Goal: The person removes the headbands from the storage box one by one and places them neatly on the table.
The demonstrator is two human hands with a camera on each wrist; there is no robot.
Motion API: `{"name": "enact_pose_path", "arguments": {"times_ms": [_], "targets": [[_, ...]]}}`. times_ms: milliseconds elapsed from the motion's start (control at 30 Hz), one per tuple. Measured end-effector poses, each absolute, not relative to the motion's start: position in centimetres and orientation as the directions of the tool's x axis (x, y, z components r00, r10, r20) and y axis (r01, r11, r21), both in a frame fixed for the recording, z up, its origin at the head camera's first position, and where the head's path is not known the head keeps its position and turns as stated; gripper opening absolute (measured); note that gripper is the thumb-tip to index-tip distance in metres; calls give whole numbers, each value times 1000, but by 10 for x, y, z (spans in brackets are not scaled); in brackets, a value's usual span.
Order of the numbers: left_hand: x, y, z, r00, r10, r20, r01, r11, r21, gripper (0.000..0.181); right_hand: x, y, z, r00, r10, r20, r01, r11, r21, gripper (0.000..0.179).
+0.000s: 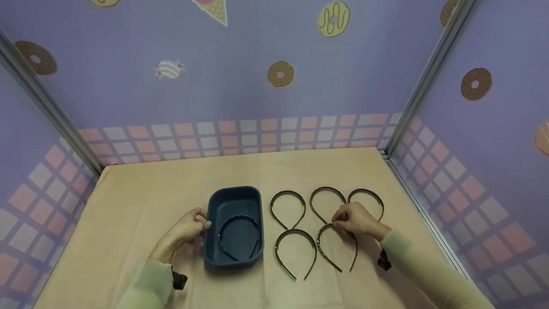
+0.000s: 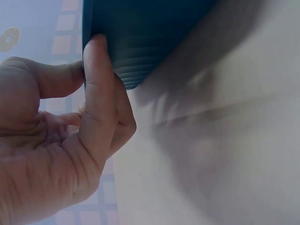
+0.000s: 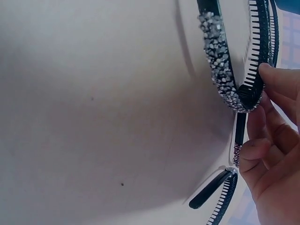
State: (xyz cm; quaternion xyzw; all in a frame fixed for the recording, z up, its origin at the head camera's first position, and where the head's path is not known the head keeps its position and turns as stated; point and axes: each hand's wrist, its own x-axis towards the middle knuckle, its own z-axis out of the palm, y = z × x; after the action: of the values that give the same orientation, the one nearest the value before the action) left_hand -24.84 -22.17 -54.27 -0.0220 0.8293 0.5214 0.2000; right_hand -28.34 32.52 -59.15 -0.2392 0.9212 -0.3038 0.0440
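Observation:
My left hand [image 1: 187, 229] pinches the left wall of a dark blue bin [image 1: 211, 244], thumb and fingers on either side of it in the left wrist view. One dark headband [image 1: 238, 216] lies inside the bin. Over on the right, my right hand [image 1: 355, 218] pinches the top of a black toothed headband [image 3: 255, 84] covered in small glittering stones. Its two ends point toward me in the head view. Touching or close to that hand are two headbands, one behind [image 1: 328, 189] and one behind right [image 1: 366, 191].
Left of the held headband lies another headband [image 1: 296, 231], with one more headband [image 1: 287, 193] behind it. A cream cloth [image 1: 150, 193] covers the table. Patterned purple panels [image 1: 240, 94] with metal corner posts [image 1: 418, 92] stand behind and at both sides.

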Motion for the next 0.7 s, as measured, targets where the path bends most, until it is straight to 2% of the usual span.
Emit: {"name": "enact_pose_path", "arguments": {"times_ms": [267, 467, 700], "targets": [[-249, -221, -543, -922, 180, -343, -231, 456, 860, 25, -287, 324, -592, -885, -449, 122, -432, 694, -576, 4], [-249, -219, -541, -917, 171, -362, -256, 445, 858, 23, -288, 317, -593, -892, -439, 110, -407, 675, -616, 3], [-249, -218, -540, -915, 174, -363, -253, 451, 856, 25, -290, 304, -587, -898, -423, 119, -393, 651, -649, 11]]}}
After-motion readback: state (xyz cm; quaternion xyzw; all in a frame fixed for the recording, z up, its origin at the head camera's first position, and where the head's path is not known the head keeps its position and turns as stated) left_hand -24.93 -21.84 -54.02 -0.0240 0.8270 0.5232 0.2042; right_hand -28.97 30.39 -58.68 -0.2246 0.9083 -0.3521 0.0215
